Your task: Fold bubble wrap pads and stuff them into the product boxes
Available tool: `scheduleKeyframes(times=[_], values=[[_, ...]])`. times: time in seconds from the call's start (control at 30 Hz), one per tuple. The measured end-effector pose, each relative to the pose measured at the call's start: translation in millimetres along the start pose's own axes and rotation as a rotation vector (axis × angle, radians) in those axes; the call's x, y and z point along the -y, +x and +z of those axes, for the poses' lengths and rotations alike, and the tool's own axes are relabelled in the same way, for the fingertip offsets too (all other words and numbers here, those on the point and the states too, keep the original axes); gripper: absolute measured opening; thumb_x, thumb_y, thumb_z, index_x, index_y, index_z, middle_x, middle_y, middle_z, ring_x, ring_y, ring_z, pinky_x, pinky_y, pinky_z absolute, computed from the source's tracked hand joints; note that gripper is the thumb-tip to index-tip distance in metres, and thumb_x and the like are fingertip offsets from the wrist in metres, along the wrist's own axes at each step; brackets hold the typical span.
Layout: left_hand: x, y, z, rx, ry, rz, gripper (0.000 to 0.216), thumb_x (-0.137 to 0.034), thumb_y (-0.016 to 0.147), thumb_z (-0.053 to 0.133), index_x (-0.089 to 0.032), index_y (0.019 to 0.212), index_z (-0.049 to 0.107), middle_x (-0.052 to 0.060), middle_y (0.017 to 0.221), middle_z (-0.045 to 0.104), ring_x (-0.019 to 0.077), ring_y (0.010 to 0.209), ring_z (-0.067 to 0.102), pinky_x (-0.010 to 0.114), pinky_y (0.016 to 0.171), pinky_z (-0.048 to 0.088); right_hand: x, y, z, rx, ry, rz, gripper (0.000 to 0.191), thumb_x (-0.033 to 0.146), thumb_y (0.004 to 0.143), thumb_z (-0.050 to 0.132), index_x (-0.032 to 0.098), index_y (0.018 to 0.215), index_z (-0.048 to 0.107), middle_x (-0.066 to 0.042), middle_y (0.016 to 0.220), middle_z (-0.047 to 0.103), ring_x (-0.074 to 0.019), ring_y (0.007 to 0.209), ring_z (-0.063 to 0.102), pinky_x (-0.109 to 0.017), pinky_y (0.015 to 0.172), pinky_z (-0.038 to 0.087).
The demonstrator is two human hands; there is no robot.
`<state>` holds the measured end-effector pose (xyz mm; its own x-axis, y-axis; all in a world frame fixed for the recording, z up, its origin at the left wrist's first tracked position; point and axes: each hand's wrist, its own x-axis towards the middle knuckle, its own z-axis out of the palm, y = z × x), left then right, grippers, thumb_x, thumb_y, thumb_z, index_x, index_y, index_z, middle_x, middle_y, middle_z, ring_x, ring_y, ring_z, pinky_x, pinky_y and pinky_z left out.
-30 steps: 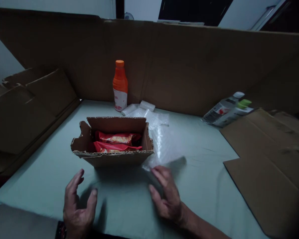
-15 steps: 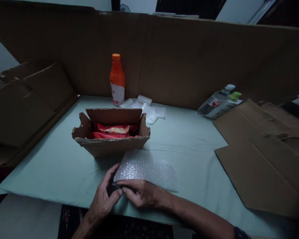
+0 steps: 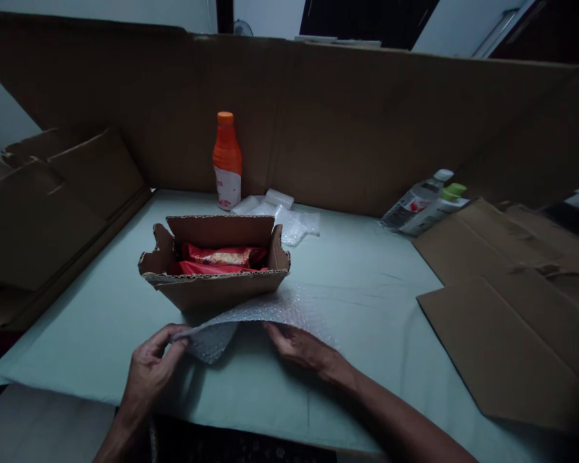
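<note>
A sheet of clear bubble wrap (image 3: 265,310) bows upward between my hands, just in front of an open cardboard box (image 3: 217,290). My left hand (image 3: 152,363) pinches the sheet's left corner between thumb and fingers. Under the near edge, my right hand (image 3: 303,347) grips the sheet, with some fingertips hidden beneath it. Inside the box lie red shiny packets (image 3: 222,256), one with a printed picture. The box flaps stand up with torn, ragged edges.
An orange-capped bottle (image 3: 227,161) stands behind the box, beside more bubble wrap pieces (image 3: 289,222). Clear and green-capped bottles (image 3: 422,202) lean at the back right. Folded cardboard (image 3: 502,341) lies at the right, more cardboard (image 3: 58,212) at the left. A tall cardboard wall (image 3: 342,122) closes the back.
My hands have moved apart, the left one leftward and the right one slightly rightward. The bubble wrap, folded before, is now spread out and lifted into an arch.
</note>
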<state>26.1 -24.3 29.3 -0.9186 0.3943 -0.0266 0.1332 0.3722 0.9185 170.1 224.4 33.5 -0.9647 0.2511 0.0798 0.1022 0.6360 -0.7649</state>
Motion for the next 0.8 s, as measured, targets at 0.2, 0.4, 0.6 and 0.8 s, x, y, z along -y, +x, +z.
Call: scheduleKeyframes(times=[0.2,0.4,0.6,0.8], values=[[-4.7,39.5,12.7,-0.041,-0.025,-0.025,0.028,-0.043,0.074,0.061,-0.017,0.081,0.069,0.001,0.073,0.068,0.0177,0.07,0.059,0.025,0.064,0.046,17.9,59.0,-19.4,-0.164,-0.088,-0.137,0.028,0.033,0.094,0.052,0.027,0.115,0.069,-0.003,0.107,0.074,-0.0219,0.1,0.067,-0.035,0.09,0.053],[-11.3,69.6,35.0,0.003,-0.005,-0.036,0.031,-0.044,0.072,0.057,-0.015,0.079,0.067,0.0,0.068,0.061,0.0156,0.066,0.052,0.025,0.061,0.041,4.0,142.1,-25.4,-0.053,-0.176,-0.067,0.029,0.016,0.087,0.05,0.018,0.112,0.065,-0.005,0.1,0.073,-0.0186,0.087,0.066,-0.03,0.08,0.051],[-6.5,48.9,30.7,0.111,-0.004,-0.079,0.032,-0.046,0.076,0.059,-0.016,0.083,0.068,0.0,0.071,0.063,0.0167,0.068,0.054,0.025,0.063,0.042,-20.8,132.7,-25.9,0.014,-0.17,-0.07,0.026,0.019,0.085,0.06,0.019,0.11,0.067,-0.004,0.091,0.075,-0.0187,0.08,0.068,-0.029,0.073,0.05],[18.0,1.2,24.3,0.435,-0.109,-0.143,0.031,-0.046,0.083,0.058,-0.017,0.083,0.067,0.002,0.078,0.065,0.0185,0.076,0.06,0.025,0.068,0.046,-31.4,93.5,-57.0,-0.135,-0.045,-0.061,0.027,0.026,0.088,0.058,0.021,0.112,0.067,-0.005,0.096,0.075,-0.0187,0.081,0.069,-0.026,0.06,0.051]])
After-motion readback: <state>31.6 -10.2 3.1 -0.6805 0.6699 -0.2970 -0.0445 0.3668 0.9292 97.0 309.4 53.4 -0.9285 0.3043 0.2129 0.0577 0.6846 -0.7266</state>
